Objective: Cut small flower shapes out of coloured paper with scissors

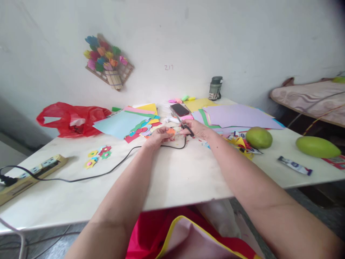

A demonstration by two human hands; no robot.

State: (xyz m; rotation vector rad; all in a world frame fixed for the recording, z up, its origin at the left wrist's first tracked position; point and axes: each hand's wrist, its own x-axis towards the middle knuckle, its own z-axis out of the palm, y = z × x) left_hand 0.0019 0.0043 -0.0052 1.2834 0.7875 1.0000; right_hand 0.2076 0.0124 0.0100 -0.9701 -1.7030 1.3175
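Near the middle of the table, my left hand point(159, 137) pinches a small piece of orange paper point(170, 131). Just to its right, my right hand point(196, 129) is closed on a pair of scissors point(186, 127). The scissors' blades point up and away, toward the phone point(179, 109), and their dark handle shows by the fingers. A white tool with a black cord, perhaps a glue gun point(171, 119), lies just beyond the hands. Small paper scraps are scattered close to my right hand. At the left sit several finished paper flowers point(104, 153) in yellow, red, green and blue.
Coloured paper sheets lie left point(121, 124) and right point(237, 116). A red plastic bag point(72, 120) and power strip point(32, 176) are at the left, with a black cord point(118, 166) crossing the table. Two green fruits point(259, 137), a wrapper point(295, 165) and a bottle point(215, 88) stand rightward.
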